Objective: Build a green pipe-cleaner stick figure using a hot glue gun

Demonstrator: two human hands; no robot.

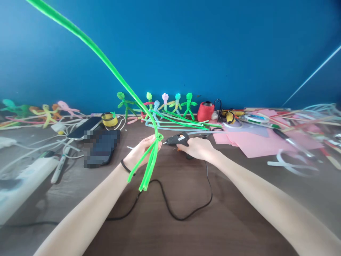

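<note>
My left hand [146,148] is closed on a bundle of green pipe cleaners [150,163], pinching it by the knotted top. Several short ends hang down in front of the wrist, and one long strand arcs up to the top left. In my right hand [199,147] is a black hot glue gun [178,138], its fingers wrapped round the handle. The gun's nozzle points left, close to the knot; whether it touches cannot be made out. From the gun a black cord [170,212] loops over the brown table [186,238].
Several pipe-cleaner figures [189,103] stand along the blue wall [170,46], with loose green pipe cleaners [183,121] before them. Phones [104,146], white cables and a power strip [29,185] lie left. Pink paper [255,142], sticks and a red container [205,113] are right.
</note>
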